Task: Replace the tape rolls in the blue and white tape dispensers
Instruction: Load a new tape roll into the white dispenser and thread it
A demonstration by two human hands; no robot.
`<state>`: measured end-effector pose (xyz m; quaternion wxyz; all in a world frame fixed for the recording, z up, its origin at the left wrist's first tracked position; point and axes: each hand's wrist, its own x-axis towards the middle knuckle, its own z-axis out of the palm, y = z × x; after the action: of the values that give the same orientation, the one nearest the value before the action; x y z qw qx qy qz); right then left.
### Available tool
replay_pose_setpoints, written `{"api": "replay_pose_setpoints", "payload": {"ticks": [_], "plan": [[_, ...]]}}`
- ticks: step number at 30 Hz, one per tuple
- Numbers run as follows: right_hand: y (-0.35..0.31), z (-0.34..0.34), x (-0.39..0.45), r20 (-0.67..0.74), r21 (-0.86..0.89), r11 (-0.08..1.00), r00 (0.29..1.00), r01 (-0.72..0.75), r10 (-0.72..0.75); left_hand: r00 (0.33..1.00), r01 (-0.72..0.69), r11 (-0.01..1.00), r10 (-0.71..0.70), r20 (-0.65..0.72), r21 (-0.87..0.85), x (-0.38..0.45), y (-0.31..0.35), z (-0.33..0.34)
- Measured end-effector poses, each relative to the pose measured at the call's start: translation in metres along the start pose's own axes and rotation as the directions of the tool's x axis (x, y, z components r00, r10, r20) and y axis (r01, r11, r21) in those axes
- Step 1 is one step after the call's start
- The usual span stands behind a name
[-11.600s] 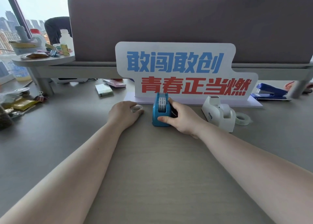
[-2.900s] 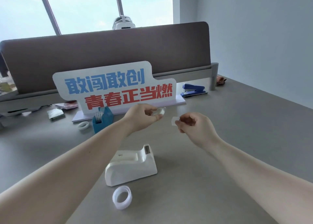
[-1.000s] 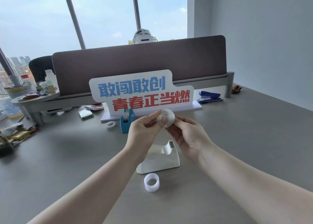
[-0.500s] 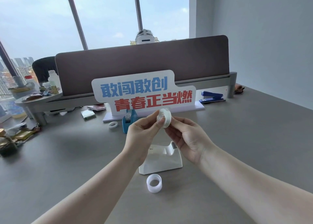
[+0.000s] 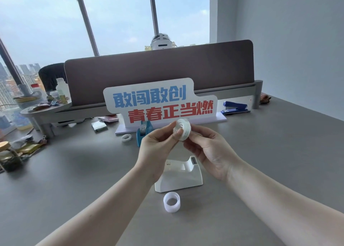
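Both hands hold a clear tape roll [image 5: 183, 129] with a white core up in the air above the desk. My left hand [image 5: 158, 147] pinches its left face with thumb and fingers, and my right hand [image 5: 208, 152] grips its right side. Below them the white tape dispenser [image 5: 179, 176] stands on the desk with its cradle empty. A second clear tape roll [image 5: 171, 202] lies just in front of it. Farther back stands the blue tape dispenser [image 5: 144, 134] with a roll in it, and a small tape roll [image 5: 126, 137] lies to its left.
A white sign with blue and red characters [image 5: 160, 102] stands behind the blue dispenser, before a brown desk divider [image 5: 167, 72]. A blue stapler [image 5: 235, 107] sits at the back right. Sticky notes [image 5: 99, 125], bottles and clutter fill the left side of the grey desk [image 5: 270, 152].
Over the last second the roll has stayed held between both hands and has turned slightly. The view has shifted a little to the left.
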<state>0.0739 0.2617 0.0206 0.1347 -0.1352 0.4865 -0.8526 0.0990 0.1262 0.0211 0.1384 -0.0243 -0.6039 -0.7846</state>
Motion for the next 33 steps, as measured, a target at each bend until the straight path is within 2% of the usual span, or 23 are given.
{"api": "replay_pose_setpoints", "payload": {"ticks": [5,11,14,16,18,21,24,30,33], "plan": [[-0.005,0.005,-0.002,0.042,-0.065,0.997,0.998,-0.038,0.041,0.998,-0.018,0.991,0.010,0.063,0.130,0.001,-0.002,-0.006],[-0.012,0.005,-0.005,0.123,-0.151,0.987,0.989,-0.058,0.077,0.994,0.014,0.983,-0.034,0.106,0.183,-0.001,0.005,-0.011],[-0.010,0.004,-0.007,0.177,-0.333,0.942,0.984,0.031,0.030,0.990,0.052,0.976,-0.077,0.114,0.213,-0.001,0.006,-0.012],[-0.005,0.002,-0.007,0.155,-0.383,0.920,0.988,0.081,-0.022,0.989,0.076,0.966,-0.104,0.104,0.249,-0.002,0.006,-0.012],[-0.002,0.000,-0.007,0.127,-0.385,0.919,0.991,0.087,-0.041,0.985,0.093,0.960,-0.128,0.117,0.266,-0.001,0.008,-0.013],[-0.004,-0.002,-0.006,0.123,-0.379,0.924,0.992,0.046,0.001,0.975,0.105,0.958,-0.152,0.164,0.265,0.000,0.011,-0.016],[-0.008,-0.002,-0.005,0.103,-0.371,0.929,0.994,-0.001,0.042,0.974,0.113,0.952,-0.162,0.156,0.284,0.002,0.013,-0.019],[-0.011,0.001,-0.003,0.092,-0.309,0.951,0.994,-0.020,0.050,0.995,0.014,0.941,-0.048,0.092,0.338,0.001,0.008,-0.013],[-0.010,0.003,-0.003,0.090,-0.332,0.943,0.995,-0.011,0.044,0.998,-0.035,0.931,0.015,0.057,0.364,0.002,0.004,-0.010]]}}
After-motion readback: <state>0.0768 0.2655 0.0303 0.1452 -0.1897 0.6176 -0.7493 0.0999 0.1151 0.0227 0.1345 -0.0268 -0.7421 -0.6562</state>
